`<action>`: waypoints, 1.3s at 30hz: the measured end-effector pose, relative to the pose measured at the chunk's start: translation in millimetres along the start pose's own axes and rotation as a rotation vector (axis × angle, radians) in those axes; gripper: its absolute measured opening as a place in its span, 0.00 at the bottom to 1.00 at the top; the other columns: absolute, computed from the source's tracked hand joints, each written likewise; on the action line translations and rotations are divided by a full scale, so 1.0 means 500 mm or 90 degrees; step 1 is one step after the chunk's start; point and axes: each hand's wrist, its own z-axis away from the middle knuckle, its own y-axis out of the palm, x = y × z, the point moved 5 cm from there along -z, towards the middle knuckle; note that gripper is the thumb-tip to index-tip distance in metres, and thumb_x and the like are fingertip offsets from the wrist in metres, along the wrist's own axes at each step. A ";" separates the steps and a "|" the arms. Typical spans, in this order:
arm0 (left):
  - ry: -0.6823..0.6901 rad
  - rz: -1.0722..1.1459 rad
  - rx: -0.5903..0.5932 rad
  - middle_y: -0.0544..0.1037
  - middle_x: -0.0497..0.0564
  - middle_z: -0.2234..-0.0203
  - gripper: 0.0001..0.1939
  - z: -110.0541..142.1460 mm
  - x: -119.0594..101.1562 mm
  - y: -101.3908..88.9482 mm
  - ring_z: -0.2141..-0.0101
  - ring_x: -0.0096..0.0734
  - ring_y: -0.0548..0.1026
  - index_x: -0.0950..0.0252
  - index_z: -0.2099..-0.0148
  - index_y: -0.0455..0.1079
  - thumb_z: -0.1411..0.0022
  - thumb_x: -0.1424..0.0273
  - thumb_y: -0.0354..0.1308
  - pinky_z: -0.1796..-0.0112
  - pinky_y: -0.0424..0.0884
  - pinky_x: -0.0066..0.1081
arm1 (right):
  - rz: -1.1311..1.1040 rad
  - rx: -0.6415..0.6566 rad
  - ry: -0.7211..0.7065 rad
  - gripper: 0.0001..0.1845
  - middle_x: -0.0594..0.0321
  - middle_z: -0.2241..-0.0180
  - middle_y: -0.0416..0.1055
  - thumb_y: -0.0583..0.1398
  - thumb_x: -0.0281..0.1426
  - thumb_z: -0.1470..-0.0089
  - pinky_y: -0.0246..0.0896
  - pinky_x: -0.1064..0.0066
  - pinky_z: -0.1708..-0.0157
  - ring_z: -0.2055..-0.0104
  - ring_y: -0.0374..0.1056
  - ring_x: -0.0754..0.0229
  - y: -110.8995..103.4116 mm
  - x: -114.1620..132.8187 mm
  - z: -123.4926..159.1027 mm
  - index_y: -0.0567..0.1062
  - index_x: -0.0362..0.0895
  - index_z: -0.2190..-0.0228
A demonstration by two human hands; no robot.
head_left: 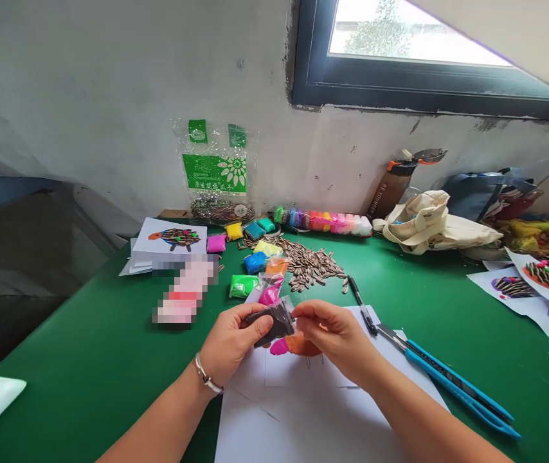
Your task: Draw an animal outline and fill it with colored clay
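A packet of black modelling clay [270,323] in clear wrap is gripped by my left hand [233,341], thumb on top. At the packet's right end, my right hand [335,337] pinches the clear wrapping between thumb and fingers. Beneath both hands lies white paper [303,424] with a pink and orange clay shape [303,346] on it, partly hidden by the hands. Just beyond are small clay packets: pink [270,293], green [244,286], blue [255,262] and several others. A heap of striped sunflower seeds [310,260] spreads behind them.
Right of the paper lie a black pen [362,305] and a blue utility knife [458,376] with its blade out. Along the wall stand a seed bag [216,173], a row of coloured clay [325,222], a bottle [393,186] and a cloth bag [429,225]. Finished seed pictures [173,236] lie left.
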 end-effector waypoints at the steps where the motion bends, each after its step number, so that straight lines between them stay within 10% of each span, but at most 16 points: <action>1: 0.001 0.000 0.003 0.77 0.51 0.73 0.23 0.000 0.001 0.000 0.75 0.28 0.72 0.70 0.61 0.76 0.52 0.55 0.69 0.72 0.68 0.27 | 0.008 -0.008 -0.005 0.11 0.65 0.75 0.65 0.61 0.38 0.47 0.61 0.76 0.79 0.76 0.65 0.66 0.000 -0.001 -0.001 0.74 0.42 0.68; 24: 0.004 -0.033 0.000 0.76 0.52 0.71 0.20 -0.004 0.019 -0.006 0.72 0.30 0.71 0.70 0.61 0.76 0.51 0.58 0.68 0.71 0.68 0.28 | -0.131 0.055 0.142 0.18 0.66 0.69 0.69 0.68 0.42 0.55 0.71 0.65 0.62 0.67 0.73 0.60 0.021 -0.032 -0.004 0.72 0.43 0.68; 39: 0.023 -0.006 -0.046 0.77 0.52 0.71 0.21 -0.003 0.012 -0.012 0.73 0.29 0.71 0.69 0.60 0.77 0.51 0.58 0.68 0.71 0.69 0.29 | -0.025 0.072 0.020 0.16 0.63 0.67 0.67 0.63 0.42 0.49 0.69 0.67 0.64 0.67 0.76 0.57 0.023 -0.027 -0.004 0.74 0.44 0.62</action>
